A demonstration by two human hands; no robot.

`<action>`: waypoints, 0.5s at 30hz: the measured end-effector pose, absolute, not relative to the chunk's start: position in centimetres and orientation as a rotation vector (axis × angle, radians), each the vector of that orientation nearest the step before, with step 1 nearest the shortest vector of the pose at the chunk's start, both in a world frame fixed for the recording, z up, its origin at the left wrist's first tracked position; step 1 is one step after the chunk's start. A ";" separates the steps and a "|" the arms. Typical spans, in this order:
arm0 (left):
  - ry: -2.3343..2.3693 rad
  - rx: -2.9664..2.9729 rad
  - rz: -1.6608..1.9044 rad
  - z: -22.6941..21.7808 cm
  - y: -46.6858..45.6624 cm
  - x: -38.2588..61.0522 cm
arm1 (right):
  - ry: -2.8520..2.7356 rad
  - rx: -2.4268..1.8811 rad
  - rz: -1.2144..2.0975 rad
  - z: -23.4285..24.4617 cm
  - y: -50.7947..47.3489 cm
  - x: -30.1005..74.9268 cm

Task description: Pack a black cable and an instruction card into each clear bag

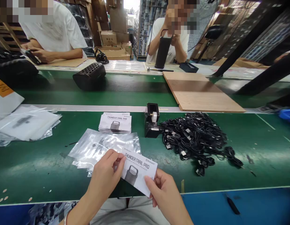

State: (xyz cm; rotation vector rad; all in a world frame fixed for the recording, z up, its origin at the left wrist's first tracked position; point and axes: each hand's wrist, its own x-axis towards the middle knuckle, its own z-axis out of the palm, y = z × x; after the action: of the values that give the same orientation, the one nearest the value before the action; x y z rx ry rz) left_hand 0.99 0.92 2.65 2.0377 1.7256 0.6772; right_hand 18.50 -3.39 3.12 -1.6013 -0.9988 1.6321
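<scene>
A white speaker manual (pixel 139 170) printed "THUNDERTRAIL PRO" is held low over the front of the bench. My right hand (pixel 162 189) grips its lower right edge, thumb on the front. At its left edge, my left hand (pixel 109 170) is closed in a pinch on the manual; the fingertips are partly hidden. Beneath and behind the left hand lie several clear plastic bags (pixel 88 148). Just beyond them is a stack of matching manuals (pixel 115 122). A heap of coiled black USB cables (pixel 194 134) is to the right.
A black tape dispenser (pixel 152 120) stands between manuals and cables. More bags (pixel 27 123) lie at left. Behind are a black speaker (pixel 90 76) and a wooden board (pixel 201 90). Across the bench, one person handles a black device (pixel 32 57); another holds an upright speaker (pixel 163 51).
</scene>
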 end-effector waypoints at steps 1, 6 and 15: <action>1.716 2.052 0.702 2.7 0.8 0.9 | -1.016 -1.586 1.664 3.3 -3.2 18.4; 1.739 2.044 0.739 2.8 1.0 0.0 | -1.091 -1.643 1.733 3.7 -3.1 18.6; 1.652 2.054 0.691 2.0 0.7 -0.4 | -1.124 -1.625 1.741 4.1 -2.5 18.8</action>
State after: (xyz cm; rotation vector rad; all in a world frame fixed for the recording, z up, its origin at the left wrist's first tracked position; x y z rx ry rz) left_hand -0.42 0.71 2.01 2.0540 1.6518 0.6911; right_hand 18.80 -2.49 4.14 -1.6249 -1.1237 1.7414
